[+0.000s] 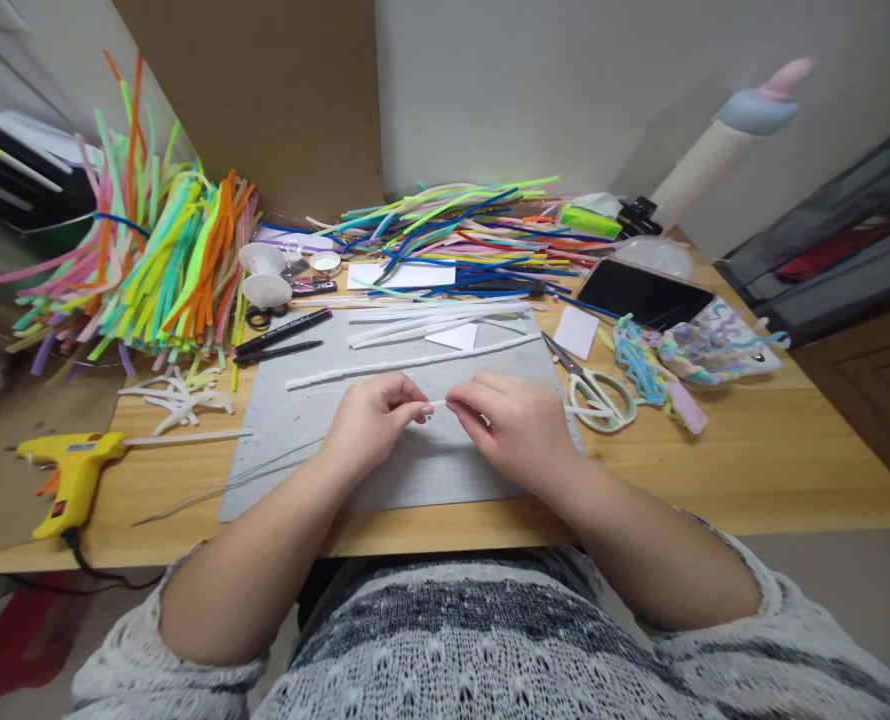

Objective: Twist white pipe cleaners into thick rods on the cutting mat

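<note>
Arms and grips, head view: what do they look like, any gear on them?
Left grip and right grip are human hands, ungloved. No watch, bracelet or cable visible on wrists. Loose openwork knit sleeves, whitish with dark grey patches, end around the elbows.

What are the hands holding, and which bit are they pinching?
A thin white craft stem. The left hand and right hand pinch it in their fingertips, with a short bit showing between. The fingers hide its left tip.
</note>
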`<move>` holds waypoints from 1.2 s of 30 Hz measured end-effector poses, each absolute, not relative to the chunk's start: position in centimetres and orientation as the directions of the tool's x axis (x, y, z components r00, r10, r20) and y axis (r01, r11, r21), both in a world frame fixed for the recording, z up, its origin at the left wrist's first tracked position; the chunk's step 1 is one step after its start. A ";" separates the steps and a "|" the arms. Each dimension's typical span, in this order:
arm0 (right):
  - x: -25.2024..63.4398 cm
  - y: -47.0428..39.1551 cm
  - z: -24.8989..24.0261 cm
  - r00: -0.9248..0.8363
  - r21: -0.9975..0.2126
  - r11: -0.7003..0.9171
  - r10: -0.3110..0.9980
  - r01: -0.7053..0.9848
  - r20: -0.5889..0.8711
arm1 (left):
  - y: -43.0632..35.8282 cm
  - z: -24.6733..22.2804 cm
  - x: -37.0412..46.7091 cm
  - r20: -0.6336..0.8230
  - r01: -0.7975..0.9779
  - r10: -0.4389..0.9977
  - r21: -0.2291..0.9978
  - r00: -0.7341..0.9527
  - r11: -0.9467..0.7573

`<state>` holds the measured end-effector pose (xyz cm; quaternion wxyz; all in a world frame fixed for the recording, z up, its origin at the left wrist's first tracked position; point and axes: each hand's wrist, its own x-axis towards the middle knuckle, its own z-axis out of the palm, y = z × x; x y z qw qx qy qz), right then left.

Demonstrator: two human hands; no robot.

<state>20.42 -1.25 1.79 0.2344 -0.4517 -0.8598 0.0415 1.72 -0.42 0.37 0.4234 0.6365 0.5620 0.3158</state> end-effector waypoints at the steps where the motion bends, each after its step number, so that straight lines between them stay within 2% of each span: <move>1: 20.4 -1.2 1.8 -0.478 -0.284 0.585 0.799 0.760 0.366 | -0.4 0.3 1.7 -0.074 0.447 0.982 0.894 0.173 -0.012; 11: 20.3 -1.3 1.5 -0.446 -0.338 0.565 0.815 0.753 0.369 | -0.6 0.2 1.6 -0.044 0.463 0.984 0.886 0.172 -0.041; 24: 20.0 -0.7 0.8 -0.537 -0.346 0.612 0.791 0.711 0.294 | -0.5 -0.3 1.6 -0.030 0.518 0.972 0.849 0.233 -0.098; 36: 19.8 -0.6 0.4 -0.505 -0.402 0.605 0.796 0.688 0.334 | -0.9 0.3 1.7 0.013 0.501 0.961 0.851 0.275 -0.155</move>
